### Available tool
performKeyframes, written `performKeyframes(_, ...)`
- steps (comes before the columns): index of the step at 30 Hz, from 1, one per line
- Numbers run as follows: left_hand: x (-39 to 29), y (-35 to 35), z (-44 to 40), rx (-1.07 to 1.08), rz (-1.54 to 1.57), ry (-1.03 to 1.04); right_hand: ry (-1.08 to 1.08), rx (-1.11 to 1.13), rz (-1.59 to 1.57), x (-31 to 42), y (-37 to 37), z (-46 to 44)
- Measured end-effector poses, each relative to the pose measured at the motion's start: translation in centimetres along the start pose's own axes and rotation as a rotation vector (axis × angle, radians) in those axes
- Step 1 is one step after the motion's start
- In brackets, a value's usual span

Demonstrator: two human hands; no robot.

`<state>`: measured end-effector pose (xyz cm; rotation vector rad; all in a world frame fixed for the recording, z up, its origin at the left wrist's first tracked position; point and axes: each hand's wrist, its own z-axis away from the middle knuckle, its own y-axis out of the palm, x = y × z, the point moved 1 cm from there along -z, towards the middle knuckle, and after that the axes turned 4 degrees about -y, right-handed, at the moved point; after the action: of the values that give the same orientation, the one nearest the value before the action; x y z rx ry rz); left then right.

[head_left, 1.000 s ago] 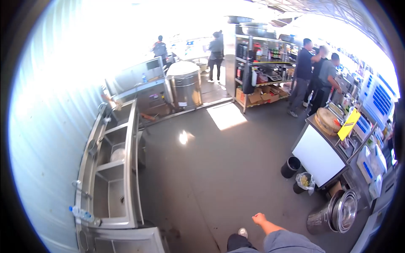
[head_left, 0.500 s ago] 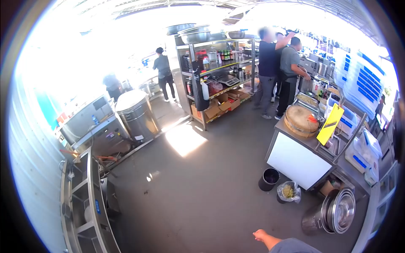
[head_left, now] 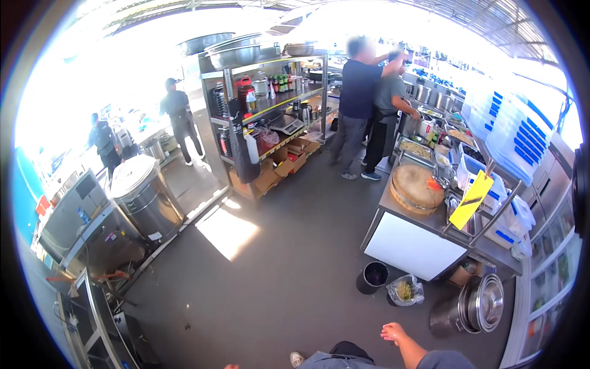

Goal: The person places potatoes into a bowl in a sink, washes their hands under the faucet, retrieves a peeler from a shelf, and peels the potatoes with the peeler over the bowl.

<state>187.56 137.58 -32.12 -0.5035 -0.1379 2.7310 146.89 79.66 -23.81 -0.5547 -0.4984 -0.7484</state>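
Observation:
My right hand [head_left: 393, 333] hangs low in front of my body at the bottom of the view. Its fingers are loosely bent and a little apart, with nothing held. Nearest to it on the floor stands a small bin lined with a clear bag [head_left: 419, 293], with yellowish scraps inside. Only a sliver of my left hand [head_left: 232, 366] shows at the bottom edge, its fingers hidden. One shoe [head_left: 297, 358] of mine shows on the grey floor.
A black bucket [head_left: 372, 277] and stacked steel bowls [head_left: 485, 304] stand beside the counter. On it sits a round chopping block [head_left: 416, 184] near a yellow slicer [head_left: 471, 200]. Steel shelving [head_left: 264, 114] holds bottles and boxes. Several people stand farther off; a steel drum [head_left: 147, 203] is left.
My view has turned right and moved forward, so the shelving shifts left. My right hand has swung up slightly; my left fingertips and shoe now show. A co-worker's raised arms have lowered a little.

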Motion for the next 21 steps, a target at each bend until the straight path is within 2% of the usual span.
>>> performKeyframes(2, -14.2, 4.0, -1.6, -0.081, -0.321, 0.375, -0.072, -0.068, -0.166, 2.1, 0.9, -1.5)
performKeyframes(4, -23.4, 8.0, -2.1, -0.049, -0.235, 0.541, -0.066, -0.092, -0.244, 3.5, 1.9, -3.1)
performKeyframes(7, -33.5, 14.8, 2.0, 0.004, -0.214, 0.635, -0.027, -0.110, -0.280, 5.3, 2.7, -5.9)
performKeyframes(9, -37.7, 18.3, 4.3, 0.206, 0.100, 0.552, 0.062, -0.094, -0.236, 4.5, 3.2, -8.5)
performKeyframes(10, -39.2, 20.0, 3.5, 0.203, 0.091, 0.561, 0.132, -0.092, -0.231, 3.9, 2.9, -10.3)
performKeyframes(12, -42.4, 20.9, 1.8, -0.364, -0.657, 0.820, 0.301, -0.115, -0.235, 3.2, 3.1, -14.2)
performKeyframes(13, -43.4, 20.9, 1.1, -0.487, -0.826, 0.823, 0.408, -0.145, -0.231, 2.9, 2.9, -16.0)
performKeyframes(14, -44.4, 21.0, 0.6, -0.616, -0.992, 0.815, 0.417, -0.127, -0.242, 3.3, 2.7, -17.9)
performKeyframes(15, -45.3, 21.1, -0.1, -0.664, -1.191, 0.772, 0.394, -0.101, -0.201, 4.0, 2.6, -20.3)
performKeyframes(16, -46.5, 21.5, -0.7, -0.622, -1.435, 0.710, 0.361, -0.083, -0.169, 5.6, 2.8, -23.4)
performKeyframes(17, -47.8, 22.1, -0.5, -0.544, -1.640, 0.670, 0.299, -0.081, -0.274, 8.4, 3.1, -25.8)
performKeyframes(21, -50.3, 25.6, -0.8, -0.423, -1.933, 0.609, 0.069, -0.071, -0.477, 23.3, 2.5, -33.6)
